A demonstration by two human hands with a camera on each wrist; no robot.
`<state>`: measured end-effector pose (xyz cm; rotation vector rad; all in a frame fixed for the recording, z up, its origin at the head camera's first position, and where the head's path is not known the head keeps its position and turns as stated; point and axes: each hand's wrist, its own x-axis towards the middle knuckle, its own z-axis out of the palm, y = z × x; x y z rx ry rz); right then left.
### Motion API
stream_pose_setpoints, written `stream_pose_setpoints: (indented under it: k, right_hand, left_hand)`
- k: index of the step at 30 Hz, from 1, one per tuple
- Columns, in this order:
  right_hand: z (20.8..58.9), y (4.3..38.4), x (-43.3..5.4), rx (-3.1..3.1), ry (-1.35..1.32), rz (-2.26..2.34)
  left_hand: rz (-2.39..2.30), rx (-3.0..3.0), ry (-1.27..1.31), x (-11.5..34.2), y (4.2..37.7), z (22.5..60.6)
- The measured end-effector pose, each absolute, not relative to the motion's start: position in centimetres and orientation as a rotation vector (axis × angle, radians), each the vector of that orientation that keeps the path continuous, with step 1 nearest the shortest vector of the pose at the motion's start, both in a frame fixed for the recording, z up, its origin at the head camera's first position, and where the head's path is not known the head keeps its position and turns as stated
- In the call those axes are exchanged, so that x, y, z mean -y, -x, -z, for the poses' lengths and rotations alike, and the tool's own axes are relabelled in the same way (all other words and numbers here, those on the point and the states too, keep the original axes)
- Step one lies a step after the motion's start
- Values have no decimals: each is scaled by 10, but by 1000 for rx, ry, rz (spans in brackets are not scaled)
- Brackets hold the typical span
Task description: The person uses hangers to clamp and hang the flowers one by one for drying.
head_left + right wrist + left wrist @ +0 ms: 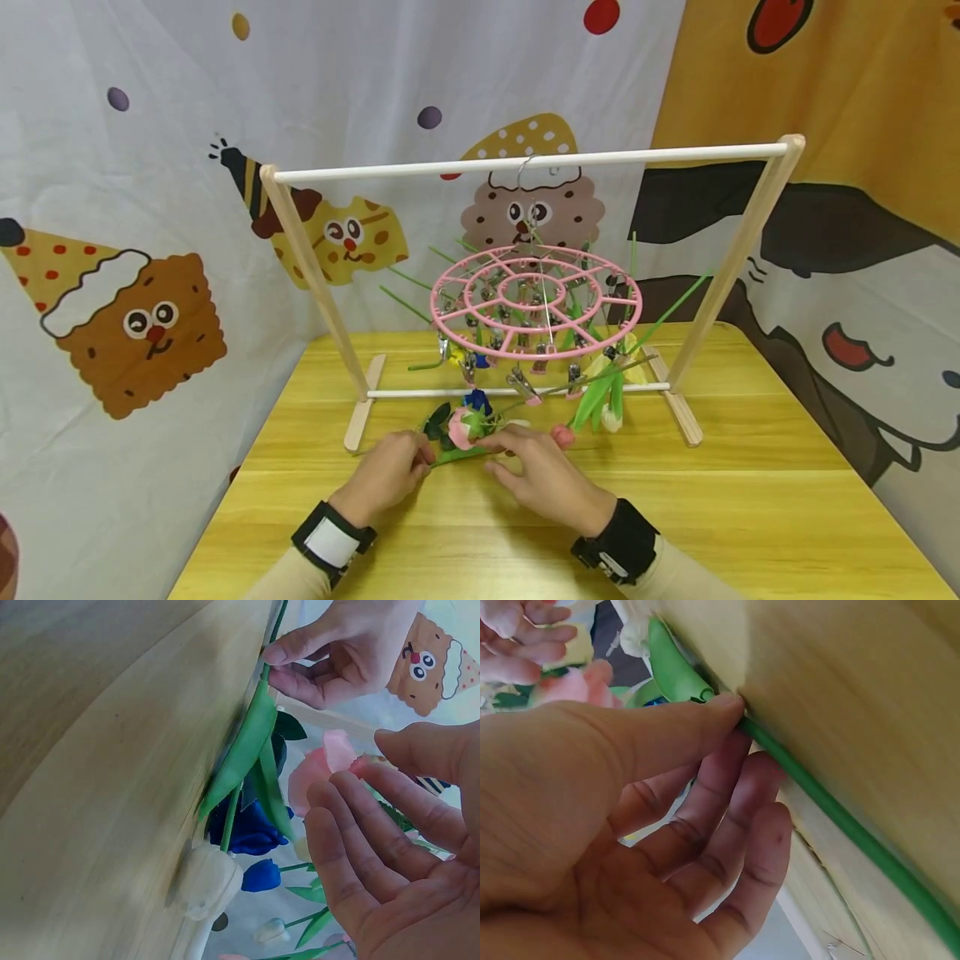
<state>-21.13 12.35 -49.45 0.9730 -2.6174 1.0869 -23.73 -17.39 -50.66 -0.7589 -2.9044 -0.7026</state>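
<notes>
My left hand pinches a green stem between thumb and fingers, low over the table. In the right wrist view the stem carries long green leaves and ends in a white tulip. My right hand has loosely extended fingers, with thumb and forefinger apart. A pink rose is just beyond its fingertips; whether they touch it I cannot tell. A blue rose lies behind the white tulip. Above hangs a round pink clip hanger with metal clips and several flowers.
A wooden stand with a white top bar holds the hanger. Its feet rest on the wooden table. A pink bloom and another white tulip are right of the hands. Printed curtains surround the table.
</notes>
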Motion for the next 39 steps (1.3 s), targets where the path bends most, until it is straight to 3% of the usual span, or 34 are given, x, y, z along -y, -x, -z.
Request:
stream_pose_setpoints:
  k: [22, 39]
  right_hand:
    - [485, 204, -119, 2597, -1020, -1062]
    - [473, 189, -130, 2445, -844, -1055]
  left_hand:
    - [684, 2536, 1107, 137, 208, 472]
    - [526, 2160, 1056, 130, 210, 445]
